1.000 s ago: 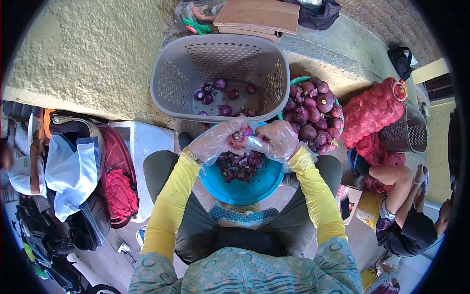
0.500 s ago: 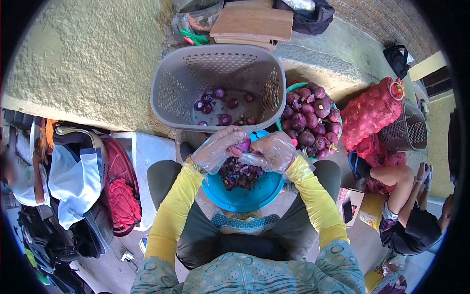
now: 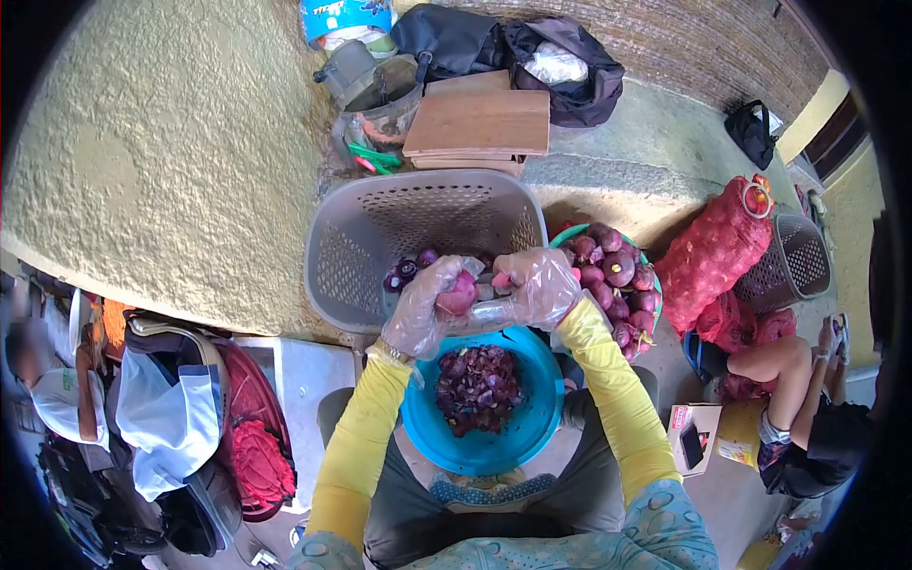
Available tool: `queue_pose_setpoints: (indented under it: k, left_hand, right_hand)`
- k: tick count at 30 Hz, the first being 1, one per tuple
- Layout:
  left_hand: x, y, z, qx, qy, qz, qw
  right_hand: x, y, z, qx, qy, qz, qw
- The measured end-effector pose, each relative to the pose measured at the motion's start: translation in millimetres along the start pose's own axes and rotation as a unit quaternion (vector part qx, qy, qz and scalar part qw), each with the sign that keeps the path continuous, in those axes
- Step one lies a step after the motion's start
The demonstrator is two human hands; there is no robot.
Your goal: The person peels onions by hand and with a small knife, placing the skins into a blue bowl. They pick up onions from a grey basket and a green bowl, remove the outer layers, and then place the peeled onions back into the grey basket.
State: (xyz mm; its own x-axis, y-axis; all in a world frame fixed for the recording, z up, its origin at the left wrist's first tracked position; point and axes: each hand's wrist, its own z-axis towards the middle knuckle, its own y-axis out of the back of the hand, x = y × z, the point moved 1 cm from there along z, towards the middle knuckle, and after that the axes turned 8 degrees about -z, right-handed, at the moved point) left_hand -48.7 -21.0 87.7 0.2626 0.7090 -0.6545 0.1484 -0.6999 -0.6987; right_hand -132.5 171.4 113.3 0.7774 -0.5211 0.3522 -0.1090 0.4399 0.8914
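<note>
A peeled-looking red onion (image 3: 458, 294) is gripped in my left hand (image 3: 425, 309), which wears a clear plastic glove. Beside it, my gloved right hand (image 3: 543, 288) is closed, with a bit of pink showing at its fingers; I cannot tell what it holds. Both hands are raised over the near rim of a grey perforated basket (image 3: 332, 237), where several purple onions (image 3: 407, 269) lie. Below my hands, a blue basin (image 3: 418, 418) between my legs contains dark onion skins (image 3: 480, 389).
Right of the basket, a green-rimmed tub (image 3: 568, 234) is heaped with red onions (image 3: 617, 271). Farther right stands a full red mesh sack (image 3: 717, 237). Wooden boards (image 3: 480, 123) and bags (image 3: 570, 71) lie behind the basket. A white box (image 3: 318, 399) stands left; a seated person (image 3: 803, 408) is at right.
My view has tilted up, showing more behind the basket. Both hands have moved from over the basin toward the basket and sit farther apart, the onion still in my left hand.
</note>
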Motion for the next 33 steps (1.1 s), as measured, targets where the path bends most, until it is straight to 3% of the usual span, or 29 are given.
queue_pose_setpoints:
  k: [3,9,17,33]
  left_hand:
    - [5.3,5.0,5.2,0.032,-0.007,0.018,0.999]
    - [0.4,-4.2,4.1,-0.006,0.007,0.088,0.996]
    - [1.7,0.4,8.5,0.008,-0.025,0.158,0.987]
    - [5.6,7.4,13.0,-0.017,-0.004,0.137,0.99]
  right_hand:
    - [-3.3,-16.2,-2.4,-0.021,-0.008,0.052,0.998]
    - [-9.9,-26.6,-3.4,-0.005,-0.071,0.136,0.988]
    - [4.7,-17.8,-3.3,0.069,-0.092,0.206,0.972]
    - [-3.0,-39.8,-5.7,0.073,-0.078,0.183,0.977]
